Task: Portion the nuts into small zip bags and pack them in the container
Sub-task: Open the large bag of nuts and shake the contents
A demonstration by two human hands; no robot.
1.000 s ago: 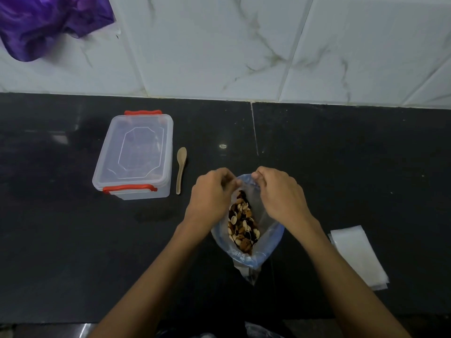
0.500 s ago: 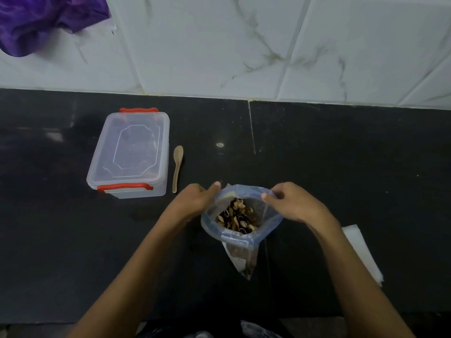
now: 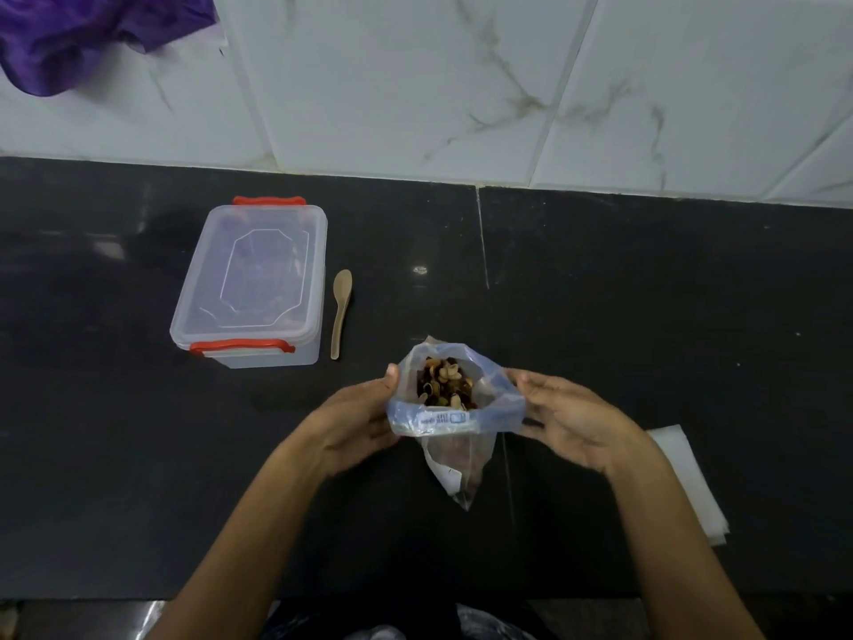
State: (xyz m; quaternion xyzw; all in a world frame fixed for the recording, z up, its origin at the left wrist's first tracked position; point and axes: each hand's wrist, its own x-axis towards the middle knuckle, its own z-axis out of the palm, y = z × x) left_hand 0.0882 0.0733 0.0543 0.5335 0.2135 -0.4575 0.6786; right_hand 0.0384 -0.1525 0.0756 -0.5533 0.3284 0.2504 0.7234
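My left hand (image 3: 355, 420) cups the left side of the big nut bag (image 3: 454, 418), thumb up along the rim and fingers curled round the plastic, so that side is gripped. My right hand (image 3: 572, 420) is looser: palm turned up and inward, fingers only gently bent, their tips meeting the bag's right edge; whether they pinch the plastic or just rest against it I cannot tell. The bag hangs between both hands above the black counter (image 3: 646, 293), mouth spread wide and facing up toward me, its blue zip strip folded over at the near rim. Its long axis runs from that open mouth down and toward me to a pointed bottom corner. Inside, mixed nuts (image 3: 445, 381) show, pale and dark pieces piled near the mouth. Both my forearms come in from the bottom edge and angle inward, wrists about level, meeting at the bag. Off to the left, well apart from my hands, sits the clear container (image 3: 254, 284) with red clips, lid on, long side running away from me. Just beside its right wall lies a small wooden spoon (image 3: 340, 311), bowl pointing away. By my right forearm, flat white small zip bags (image 3: 692, 482) lie stacked on the counter.
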